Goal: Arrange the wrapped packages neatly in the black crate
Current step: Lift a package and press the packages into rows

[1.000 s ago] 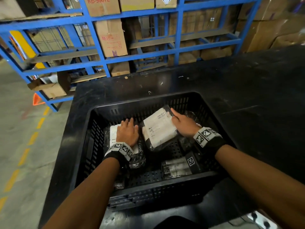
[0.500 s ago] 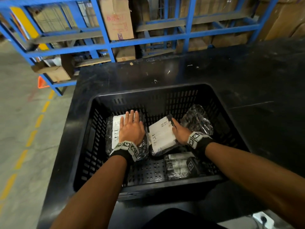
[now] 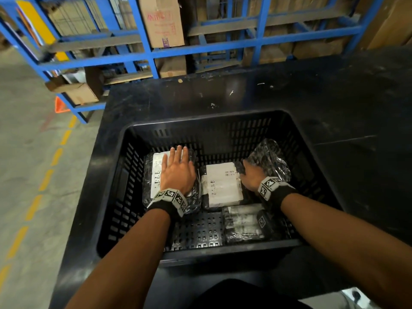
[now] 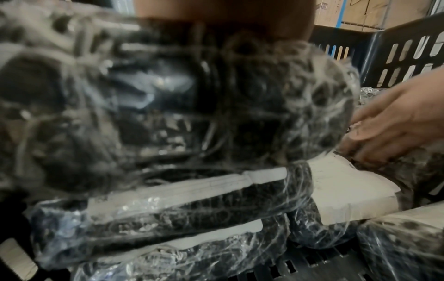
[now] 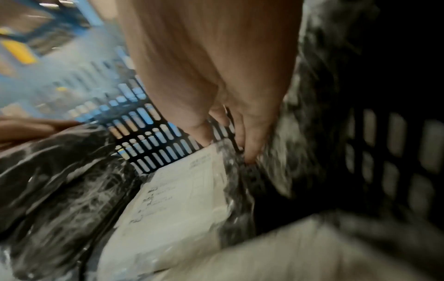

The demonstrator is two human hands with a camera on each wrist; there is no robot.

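Observation:
The black slotted crate (image 3: 207, 118) holds several plastic-wrapped packages. My left hand (image 3: 177, 168) lies flat, fingers straight, on the left package (image 3: 153, 175), which has a white label. My right hand (image 3: 250, 175) grips the right edge of the middle package (image 3: 221, 186), also white-labelled, which lies flat beside the left one. In the right wrist view its fingers (image 5: 250, 150) curl down at that package's (image 5: 173, 199) far corner. A third package (image 3: 270, 160) leans in the back right corner. A fourth package (image 3: 243, 221) lies at the front.
The crate sits on a black table (image 3: 334, 97). Bare crate floor (image 3: 196, 230) shows at the front left. Blue racking (image 3: 200, 47) with cardboard boxes stands behind the table. A concrete floor with yellow dashes (image 3: 44, 179) lies to the left.
The middle package, tilted up in my right hand a second ago, now lies flat beside the left one. My left hand stayed on the left package. The head camera moved closer.

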